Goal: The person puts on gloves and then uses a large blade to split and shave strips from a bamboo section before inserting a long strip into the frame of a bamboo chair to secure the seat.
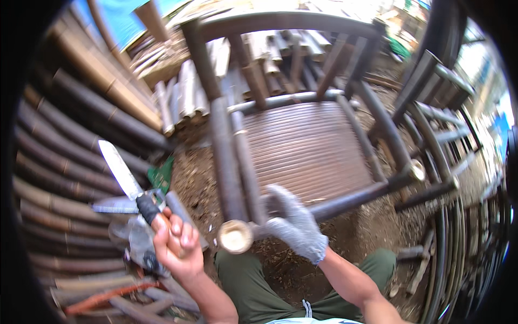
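Observation:
My left hand (178, 244) is bare and closed round the dark-wrapped handle of a knife (121, 171), whose broad blade points up and to the left. My right hand (298, 225) wears a light grey glove, its fingers and thumb apart, somewhat blurred. It is by the near left corner of a dark bamboo chair (229, 162), close to the front rail; whether it touches the rail, I cannot tell. The chair has a slatted seat (302, 146) and a backrest on the far side. A pale cut end (236, 237) shows on its near left pole.
Long bamboo poles (81, 183) line the left side. A saw blade (114, 207) and a clear plastic bag (137, 240) lie behind my left hand. Cut bamboo pieces (186, 89) are stacked beyond the chair. Another bamboo frame (431, 135) stands at the right.

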Demonstrator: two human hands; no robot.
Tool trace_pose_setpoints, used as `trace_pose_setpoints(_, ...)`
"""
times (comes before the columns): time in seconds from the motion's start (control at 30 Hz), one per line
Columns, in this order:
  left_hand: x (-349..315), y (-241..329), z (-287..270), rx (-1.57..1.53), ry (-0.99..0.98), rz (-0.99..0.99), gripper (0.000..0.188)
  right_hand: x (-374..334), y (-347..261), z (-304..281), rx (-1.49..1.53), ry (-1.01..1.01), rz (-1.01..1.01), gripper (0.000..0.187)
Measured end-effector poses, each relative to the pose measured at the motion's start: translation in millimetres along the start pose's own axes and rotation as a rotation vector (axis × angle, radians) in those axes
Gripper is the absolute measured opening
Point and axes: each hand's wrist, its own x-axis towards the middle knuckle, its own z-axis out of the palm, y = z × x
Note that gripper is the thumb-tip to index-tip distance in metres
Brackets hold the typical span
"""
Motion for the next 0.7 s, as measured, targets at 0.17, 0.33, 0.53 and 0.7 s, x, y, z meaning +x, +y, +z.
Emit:
trace_pose_setpoints(0.17, -39.0, -63.0, 93.3, 0.058, -0.577, -0.586, 0.05, 5.9, -67.8, -30.2, 0.161, -0.236, -0.003, 0.069)
trace_pose_setpoints(0.33, -56.6, -173.9, 128.0, 0.321, -0.688, -0.916, 0.051, -77.9, -100.6, -122.3, 0.492, 0.153, 0.028, 0.029)
trace_pose_setpoints(0.53, -31.6, -311.2, 113.7, 1.447, -1.188, -0.005, 0.039, -266.9, -38.4, -264.7, 0.093, 1.227, -0.097, 0.032)
trace_pose_setpoints(0.7, -19.7, -369.2, 50.6, 1.803, -1.045, 0.158, 0.035, -461.2, 101.6, -304.4, -0.736, 1.912, 0.642, 0.039)
